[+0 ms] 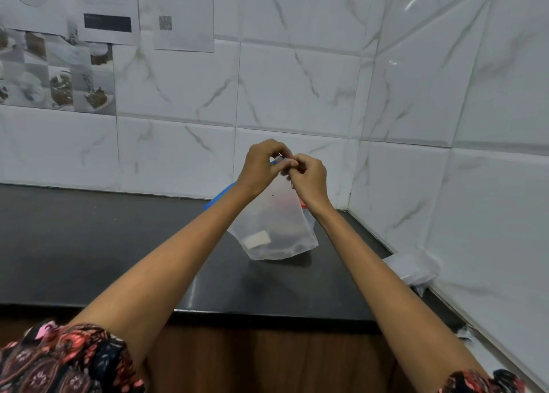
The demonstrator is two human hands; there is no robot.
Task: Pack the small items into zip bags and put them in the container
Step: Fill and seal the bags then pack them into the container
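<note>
together left hand [261, 167] and right hand [309, 178] pinch zip bag [276, 229].

black countertop [118, 244] runs along the tiled walls into a corner at 2 o'clock. a crumpled clear plastic bag [416, 269] lies on it at 3 o'clock, against the right wall. a blue lid [221, 195] rests near centre.

Kitchen corner. Glossy white marble-look wall tiles [297, 89] behind a black stone countertop [89, 244]. Food-photo tile panel [56, 72] on the wall.
</note>
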